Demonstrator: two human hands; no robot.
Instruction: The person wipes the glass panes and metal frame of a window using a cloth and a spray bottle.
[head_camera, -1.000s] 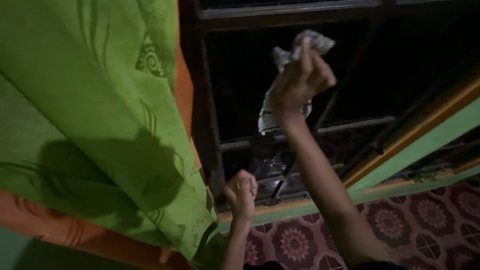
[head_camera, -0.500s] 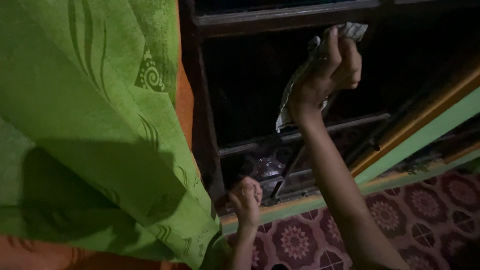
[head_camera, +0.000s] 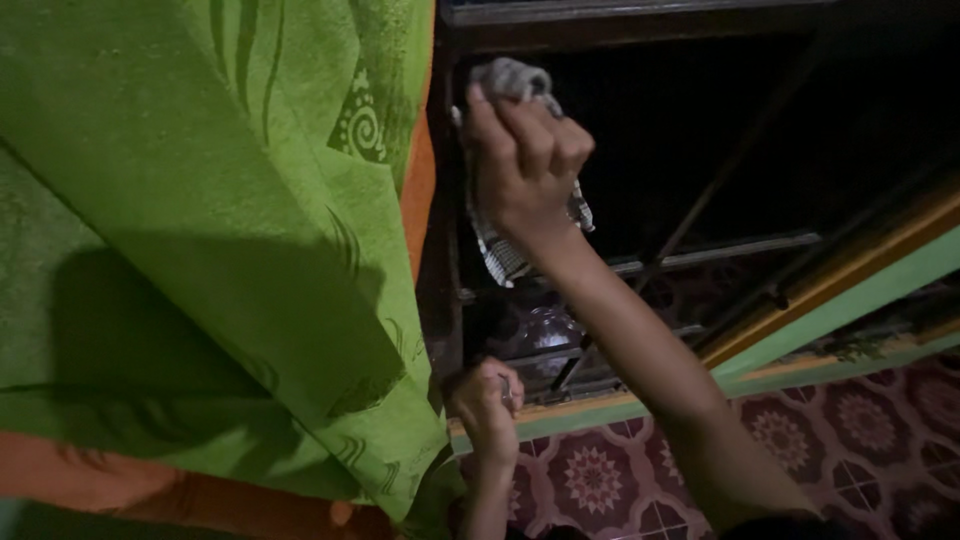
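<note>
- Right hand: fist closed around a crumpled grey-and-white checked cloth, pressed against the dark window glass at the upper left corner of the pane, just beside the dark wooden frame upright; a loose end of the cloth hangs below the wrist
- Left hand: curled shut at the lower frame, fingers closed on what appears to be the edge of the green patterned fabric curtain; the exact hold is hard to tell in the dim light
- Cloth position: bunched inside the right fist, top tuft showing above the knuckles, lower tail trailing over the glass toward the horizontal metal bar
- Technique, as a judgement: keep the wad flat to the glass with even pressure, work right into the corner by the upright, and keep the hanging tail gathered so that it does not snag on the bars
- Curtain: held well to the left, orange lining visible at its edge, clear of the pane
- Below: yellow and green painted sill, then maroon floral patterned wall tiles
</note>
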